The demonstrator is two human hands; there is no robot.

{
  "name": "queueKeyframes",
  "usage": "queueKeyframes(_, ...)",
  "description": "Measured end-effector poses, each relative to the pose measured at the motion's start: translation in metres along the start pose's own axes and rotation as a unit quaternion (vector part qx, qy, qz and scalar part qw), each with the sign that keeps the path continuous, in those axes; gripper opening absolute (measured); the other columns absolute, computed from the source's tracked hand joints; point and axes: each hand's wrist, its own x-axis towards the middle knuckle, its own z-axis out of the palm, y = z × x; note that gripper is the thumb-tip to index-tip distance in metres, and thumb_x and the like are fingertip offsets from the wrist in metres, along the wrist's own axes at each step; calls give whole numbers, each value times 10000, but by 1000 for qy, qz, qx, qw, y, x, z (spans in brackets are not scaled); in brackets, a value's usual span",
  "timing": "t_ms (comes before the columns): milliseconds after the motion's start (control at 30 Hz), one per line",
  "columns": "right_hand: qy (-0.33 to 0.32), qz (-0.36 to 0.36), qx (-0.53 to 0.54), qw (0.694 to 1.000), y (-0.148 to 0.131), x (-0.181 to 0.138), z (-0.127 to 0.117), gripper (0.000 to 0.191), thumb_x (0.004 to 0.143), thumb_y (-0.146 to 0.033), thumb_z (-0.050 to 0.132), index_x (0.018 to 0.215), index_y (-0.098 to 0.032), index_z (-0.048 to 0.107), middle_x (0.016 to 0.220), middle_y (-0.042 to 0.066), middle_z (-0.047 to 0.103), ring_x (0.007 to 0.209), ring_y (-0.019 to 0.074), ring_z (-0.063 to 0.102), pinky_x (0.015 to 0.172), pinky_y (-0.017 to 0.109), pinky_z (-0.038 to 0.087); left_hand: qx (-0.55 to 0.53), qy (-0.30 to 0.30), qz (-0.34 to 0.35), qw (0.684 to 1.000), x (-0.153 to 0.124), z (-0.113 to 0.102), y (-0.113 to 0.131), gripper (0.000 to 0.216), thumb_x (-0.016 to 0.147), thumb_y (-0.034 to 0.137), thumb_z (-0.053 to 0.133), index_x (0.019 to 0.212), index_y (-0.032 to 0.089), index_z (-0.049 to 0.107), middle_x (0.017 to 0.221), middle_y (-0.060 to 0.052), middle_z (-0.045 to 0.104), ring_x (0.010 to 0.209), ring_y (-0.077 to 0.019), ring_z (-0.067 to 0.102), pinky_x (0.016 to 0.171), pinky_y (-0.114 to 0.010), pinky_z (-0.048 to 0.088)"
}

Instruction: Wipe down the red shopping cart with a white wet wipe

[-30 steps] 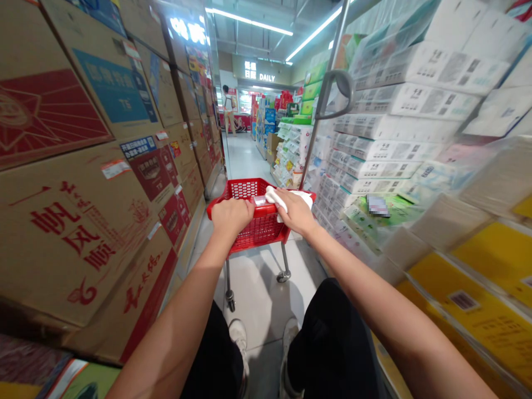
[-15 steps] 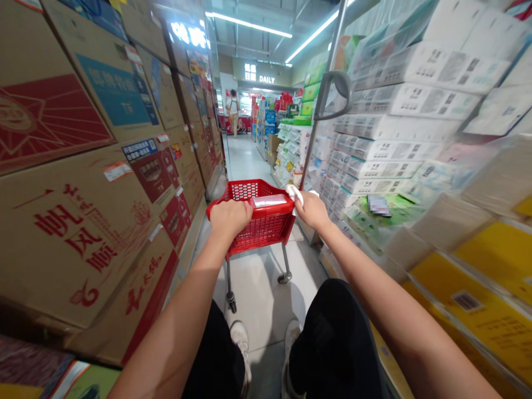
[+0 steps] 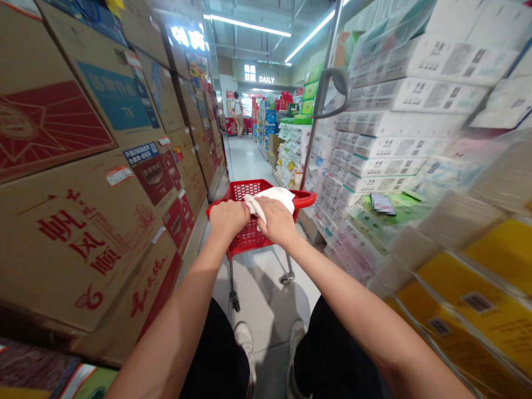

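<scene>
Left hand (image 3: pixel 228 218) clenched on the near rim of the red cart (image 3: pixel 305 197). Right hand (image 3: pixel 276 220) just beside it, its grip closed on a white cloth (image 3: pixel 272 195) pressed onto that rim. Cardboard boxes (image 3: pixel 83 221) stacked left of both hands.

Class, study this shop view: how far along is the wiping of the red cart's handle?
Done: nothing can be judged clean; the handle shows no visible change. In hand: the left hand grips the cart handle, while the right hand presses a white cloth on its middle. Left: the bare right end beyond the cloth.
</scene>
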Motion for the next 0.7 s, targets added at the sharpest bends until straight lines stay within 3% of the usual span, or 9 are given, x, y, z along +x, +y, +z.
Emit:
queueKeyframes(100,22,52,-30,998,33,-6,-15,469,959,-274,453,1398,-139,546,1363,124,627,1271,280,548,1118,416,384,3,19,-6,1000,0,3,-3,621,945,383,235,925,108,792,901,-203,743,901,-362,715,757,-441,508)
queueKeyframes(200,30,146,-80,986,69,-17,-27,392,997,-337,390,1210,-149,660,1160,142,713,1078,301,634,982,422,462,2,25,-8,1000,0,5,-2,630,944,394,234,940,104,793,899,-199,744,899,-364,713,759,-441,503)
queueKeyframes(300,34,198,-115,973,86,-24,-29,383,998,-361,374,1067,-147,683,1064,160,720,1024,318,632,937,435,470,-7,26,-18,999,0,5,3,630,948,391,233,963,102,792,912,-204,743,927,-361,708,780,-440,496)
queueKeyframes(400,68,200,-105,972,72,-24,-19,396,999,-341,352,1167,-137,647,1184,167,691,1133,320,595,1020,458,430,-18,17,-32,999,0,5,8,622,953,388,239,1005,95,786,944,-213,741,956,-353,704,801,-432,490)
queueKeyframes(600,71,102,-51,991,9,-15,7,497,985,-308,360,1431,-144,502,1461,101,553,1393,276,442,1195,455,284,-28,4,-39,999,0,1,12,610,965,378,245,1035,80,773,994,-214,738,1005,-334,695,840,-411,485)
queueKeyframes(700,49,67,-47,995,11,-15,5,504,984,-323,371,1440,-151,496,1470,95,546,1399,269,440,1194,445,289,-27,1,-36,999,-1,0,8,602,968,374,251,1045,75,768,1011,-212,737,1017,-325,692,854,-402,481)
